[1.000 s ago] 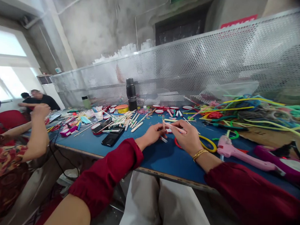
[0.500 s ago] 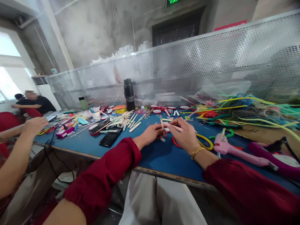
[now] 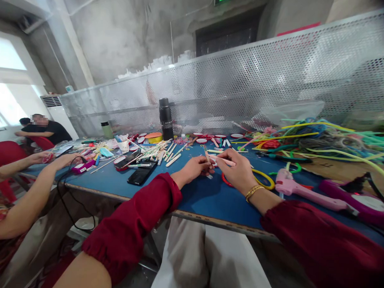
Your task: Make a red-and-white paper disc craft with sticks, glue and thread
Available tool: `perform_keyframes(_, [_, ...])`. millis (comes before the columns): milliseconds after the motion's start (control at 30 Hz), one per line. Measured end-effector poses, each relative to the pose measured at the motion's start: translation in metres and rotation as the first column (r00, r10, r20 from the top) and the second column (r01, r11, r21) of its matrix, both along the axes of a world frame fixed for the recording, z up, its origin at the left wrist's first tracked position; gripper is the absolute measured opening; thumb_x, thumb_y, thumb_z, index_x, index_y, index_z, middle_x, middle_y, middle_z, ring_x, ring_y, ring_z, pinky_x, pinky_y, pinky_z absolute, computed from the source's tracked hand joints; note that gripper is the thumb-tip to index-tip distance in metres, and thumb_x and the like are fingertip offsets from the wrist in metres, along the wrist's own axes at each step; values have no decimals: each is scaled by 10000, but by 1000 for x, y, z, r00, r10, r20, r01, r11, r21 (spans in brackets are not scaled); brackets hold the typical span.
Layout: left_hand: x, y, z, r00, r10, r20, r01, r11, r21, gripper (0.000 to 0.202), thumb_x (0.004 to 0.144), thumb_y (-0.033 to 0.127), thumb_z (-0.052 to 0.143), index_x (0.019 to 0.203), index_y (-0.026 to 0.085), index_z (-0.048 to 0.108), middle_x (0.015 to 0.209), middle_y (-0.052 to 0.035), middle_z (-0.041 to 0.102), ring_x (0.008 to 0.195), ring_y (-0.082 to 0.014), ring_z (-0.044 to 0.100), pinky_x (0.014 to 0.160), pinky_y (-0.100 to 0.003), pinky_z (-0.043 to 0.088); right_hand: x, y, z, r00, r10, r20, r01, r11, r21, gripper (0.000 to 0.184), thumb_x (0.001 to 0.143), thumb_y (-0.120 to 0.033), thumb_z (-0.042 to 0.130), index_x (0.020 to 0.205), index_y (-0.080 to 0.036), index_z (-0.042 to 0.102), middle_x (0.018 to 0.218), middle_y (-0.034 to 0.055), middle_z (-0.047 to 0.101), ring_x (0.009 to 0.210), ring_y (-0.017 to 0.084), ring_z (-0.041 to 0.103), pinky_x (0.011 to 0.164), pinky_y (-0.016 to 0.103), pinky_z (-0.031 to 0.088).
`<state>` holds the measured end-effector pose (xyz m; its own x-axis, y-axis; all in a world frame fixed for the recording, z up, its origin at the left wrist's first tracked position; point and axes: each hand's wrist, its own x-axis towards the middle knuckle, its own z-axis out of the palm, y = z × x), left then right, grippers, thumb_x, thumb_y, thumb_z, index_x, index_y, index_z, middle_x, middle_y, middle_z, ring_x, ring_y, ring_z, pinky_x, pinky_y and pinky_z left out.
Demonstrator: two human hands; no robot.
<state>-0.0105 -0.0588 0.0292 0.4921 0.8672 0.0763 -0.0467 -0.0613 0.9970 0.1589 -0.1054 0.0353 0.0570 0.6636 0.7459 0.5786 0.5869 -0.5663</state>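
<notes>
Two hands meet at the centre of the frame, over the blue table (image 3: 205,199). My left hand (image 3: 194,168) is curled, its fingertips pinching an upright stick (image 3: 206,154). My right hand (image 3: 239,171) is closed on a pale pink stick (image 3: 224,161) that lies level, its left end right by the upright one; whether the two touch I cannot tell.

Few containers show. A black flask (image 3: 166,118) stands capped at upper centre, a green bottle (image 3: 107,129) to its left, a white cup (image 3: 125,146) among the clutter; what they hold I cannot see. A yellow tub (image 3: 155,138) with an orange lid sits just left of the flask.

Right of my hands lie a yellow ring (image 3: 266,180) and a pink glue gun (image 3: 303,193), with a heap of pipe cleaners (image 3: 321,144) behind. Left of them lie loose sticks (image 3: 166,153) and a phone (image 3: 142,175).

Bare blue surface runs from my wrists to the near edge. A perforated metal screen (image 3: 244,87) walls the far side. At lower left another person's hands (image 3: 53,159) rest near the table's corner, by a black cable (image 3: 70,190).
</notes>
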Motion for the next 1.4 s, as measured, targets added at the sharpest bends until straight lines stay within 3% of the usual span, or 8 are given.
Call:
perform_keyframes(167, [0,-2,1,997,47,-68,-38,992,122,182,826,284,688,907,131,636,713,11,571,572,-68,530,511,-184,359,0,-1,0,1000,-4,4,4,1000,14,101,850,-316,630,804,-227,647,755,24,698,679,188,619,642,309,447])
perform_keyframes(333, [1,-2,0,998,48,-43,-40,985,168,202,864,337,614,815,143,589,581,49,448,473,-60,374,463,-215,254,-1,-4,2,1000,-1,-2,1,1000,-2,121,858,-328,622,791,-229,641,741,19,694,658,180,605,626,306,438])
perform_keyframes(500, [2,1,-2,997,65,-38,-59,988,143,249,848,370,658,782,152,555,599,42,477,485,-61,391,484,-221,266,-3,-8,8,1000,-24,-6,24,999,26,122,841,-319,621,757,-231,623,686,8,660,620,171,572,612,300,427])
perform_keyframes(1100, [4,-6,3,996,70,-63,-60,986,155,276,882,381,659,776,145,561,570,43,459,482,-64,385,479,-226,269,-4,-6,6,998,18,57,-20,999,30,120,867,-325,609,799,-235,651,778,27,710,714,191,634,674,315,452])
perform_keyframes(1400, [3,2,-6,997,50,-53,-40,982,185,260,891,373,646,797,142,570,576,44,461,481,-62,386,484,-224,271,-3,-6,5,998,-14,63,14,1000,0,159,868,-361,623,786,-231,659,766,28,713,686,187,623,641,310,426])
